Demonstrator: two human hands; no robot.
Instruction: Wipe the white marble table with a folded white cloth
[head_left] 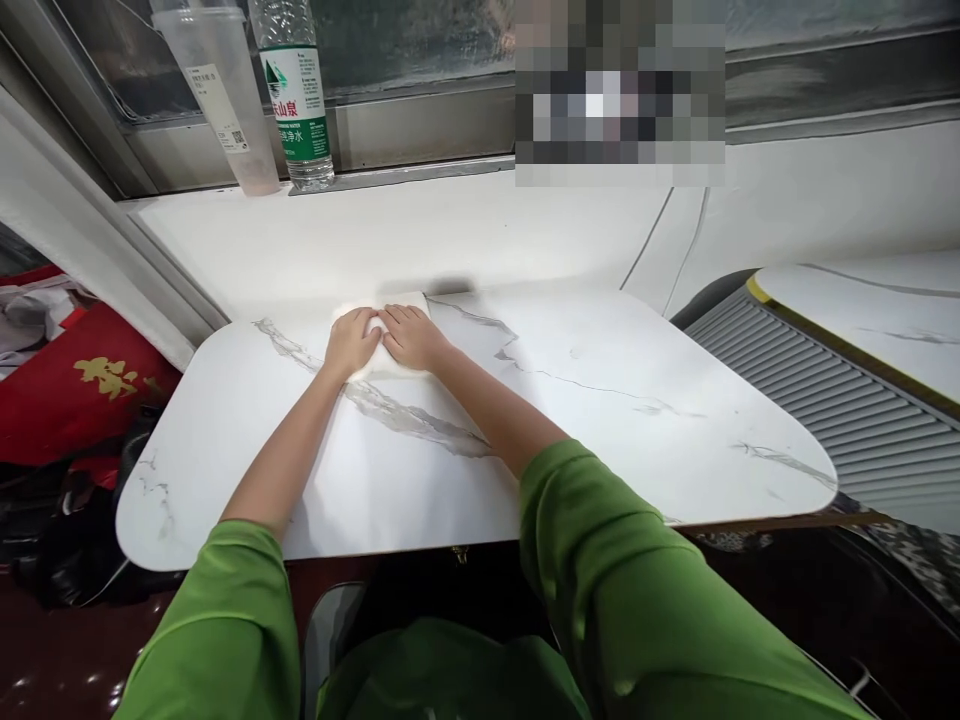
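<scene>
A white cloth (388, 366) lies folded on the white marble-patterned table (420, 500), by its far edge near the wall. My left hand (352, 343) rests palm down on the left part of the cloth. Beside it, my right hand (411, 336) presses on the cloth with its fingers laid flat. The thumbs and fingertips of the two hands come close together over the cloth. Neither hand is closed around it. Both arms reach forward across the table in green sleeves.
A clear plastic cup (221, 100) and a water bottle (295, 100) stand on the window ledge behind the table. Red bags (82, 380) lie at the left. At the right are a grey ribbed panel (832, 390) and another marble-patterned table (885, 310).
</scene>
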